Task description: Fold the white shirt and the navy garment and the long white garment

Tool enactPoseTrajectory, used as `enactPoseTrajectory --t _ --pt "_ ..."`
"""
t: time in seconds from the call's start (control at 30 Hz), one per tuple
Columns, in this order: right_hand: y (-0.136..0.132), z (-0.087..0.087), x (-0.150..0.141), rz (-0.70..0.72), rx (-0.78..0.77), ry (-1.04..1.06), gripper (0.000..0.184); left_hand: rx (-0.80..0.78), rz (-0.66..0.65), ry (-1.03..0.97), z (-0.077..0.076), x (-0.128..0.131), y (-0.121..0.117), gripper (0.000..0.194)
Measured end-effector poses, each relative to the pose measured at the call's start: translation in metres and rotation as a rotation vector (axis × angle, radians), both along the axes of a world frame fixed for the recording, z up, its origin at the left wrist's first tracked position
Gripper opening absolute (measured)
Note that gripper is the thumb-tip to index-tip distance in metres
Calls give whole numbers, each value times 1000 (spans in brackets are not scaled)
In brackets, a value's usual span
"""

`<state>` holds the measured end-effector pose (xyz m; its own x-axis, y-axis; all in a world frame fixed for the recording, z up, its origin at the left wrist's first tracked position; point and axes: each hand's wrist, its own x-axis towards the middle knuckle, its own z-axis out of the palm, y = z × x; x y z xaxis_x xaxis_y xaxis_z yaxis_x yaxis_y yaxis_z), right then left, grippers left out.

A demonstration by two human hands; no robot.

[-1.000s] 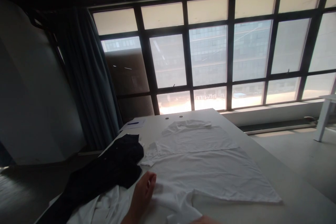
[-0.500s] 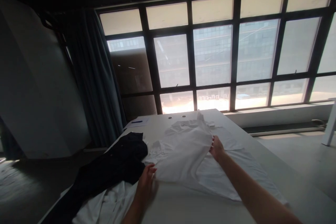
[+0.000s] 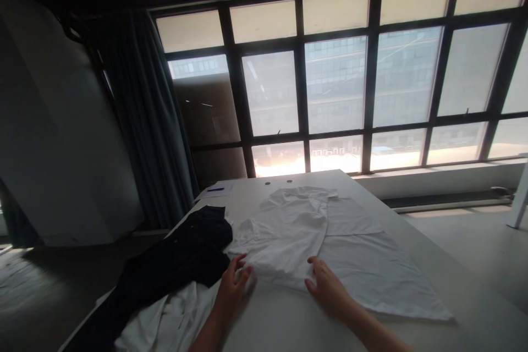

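A white shirt (image 3: 284,236) lies on the white table (image 3: 268,319), its left part folded over toward the middle. Its other part spreads flat to the right in a wide wedge. At the near left corner of the folded part is my left hand (image 3: 231,286), thumb and fingers apart by the fabric edge. My right hand (image 3: 330,290) rests at the near right side of the fold, fingers spread from the thumb and nothing gripped between them. Whether the fingertips press on the cloth is hard to tell.
A dark garment (image 3: 185,247) lies along the table's left side, over another white cloth (image 3: 165,319). A pen (image 3: 215,190) lies on paper at the far left corner. Behind stand large windows (image 3: 334,88) and a dark curtain (image 3: 144,121).
My right hand has let go of the lifted fabric and come down nearer to me. The raised flap now lies flat on the shirt. My left hand stays near the same corner.
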<state>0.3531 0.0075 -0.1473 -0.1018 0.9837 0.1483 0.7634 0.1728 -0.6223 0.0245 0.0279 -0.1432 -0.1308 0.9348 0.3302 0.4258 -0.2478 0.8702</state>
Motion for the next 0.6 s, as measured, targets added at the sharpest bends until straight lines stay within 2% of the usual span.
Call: enactPoseTrajectory --t 0.13,0.33,0.5,0.6 --pt "-7 0 -6 6 10 43 52 22 -31 82 -4 6 0 51" --pt "-10 6 -12 -14 -97 118 38 42 0 169 -8 13 1 57" --pt "-17 21 -17 -42 -28 125 27 -9 33 87 4 11 -4 59" --pt "-26 36 -16 28 17 145 22 -58 52 28 15 8 -5 54"
